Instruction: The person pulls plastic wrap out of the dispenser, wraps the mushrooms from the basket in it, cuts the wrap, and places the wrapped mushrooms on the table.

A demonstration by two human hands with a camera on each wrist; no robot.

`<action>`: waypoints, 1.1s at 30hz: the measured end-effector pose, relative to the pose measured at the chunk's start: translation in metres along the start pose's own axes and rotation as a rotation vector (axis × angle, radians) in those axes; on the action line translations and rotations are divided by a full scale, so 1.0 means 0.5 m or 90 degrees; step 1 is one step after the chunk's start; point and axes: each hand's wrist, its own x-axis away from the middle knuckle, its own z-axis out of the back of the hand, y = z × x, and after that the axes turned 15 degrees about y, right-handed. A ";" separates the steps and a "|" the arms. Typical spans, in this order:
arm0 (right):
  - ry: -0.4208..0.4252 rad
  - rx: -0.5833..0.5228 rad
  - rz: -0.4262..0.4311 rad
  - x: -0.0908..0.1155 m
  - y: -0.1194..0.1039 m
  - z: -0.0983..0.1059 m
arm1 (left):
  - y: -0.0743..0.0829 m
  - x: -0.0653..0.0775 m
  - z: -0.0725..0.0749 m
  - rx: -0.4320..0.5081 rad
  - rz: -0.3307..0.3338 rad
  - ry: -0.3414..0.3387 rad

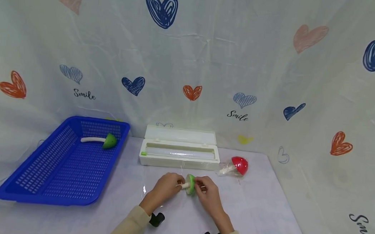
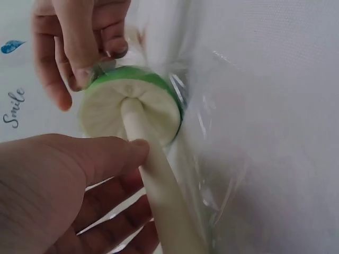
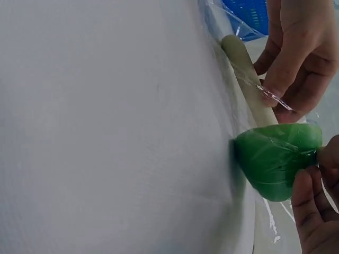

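A toy mushroom [image 1: 191, 184] with a green cap and a pale stem lies sideways between the two hands. My left hand [image 1: 167, 187] pinches its stem [image 2: 168, 203] between thumb and fingers. At the cap [image 3: 278, 164], my right hand [image 1: 209, 196] pinches the clear plastic film [image 2: 204, 114] against the cap's edge. The film wraps over the green top and trails along the stem, creased and shiny. In the left wrist view the cap's cream underside faces the camera.
A white dispenser box [image 1: 178, 163] with its lid raised holds a roll of film [image 1: 180, 153] behind the hands. To its right lies a red-capped mushroom [image 1: 240, 165] in clear film. At left, a blue basket [image 1: 64, 179] contains another green-capped mushroom [image 1: 109, 141].
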 end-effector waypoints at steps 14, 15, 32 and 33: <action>-0.161 0.026 -0.007 -0.049 -0.012 0.004 | -0.064 0.065 0.098 0.054 -0.029 -0.068; -0.165 0.027 -0.008 -0.050 -0.013 0.003 | -0.073 0.074 0.104 0.053 -0.034 -0.076; -0.204 0.046 0.008 -0.064 -0.019 0.001 | -0.132 0.144 0.139 0.061 0.011 -0.166; -0.207 0.046 0.005 -0.064 -0.020 0.001 | -0.133 0.144 0.139 0.065 0.009 -0.167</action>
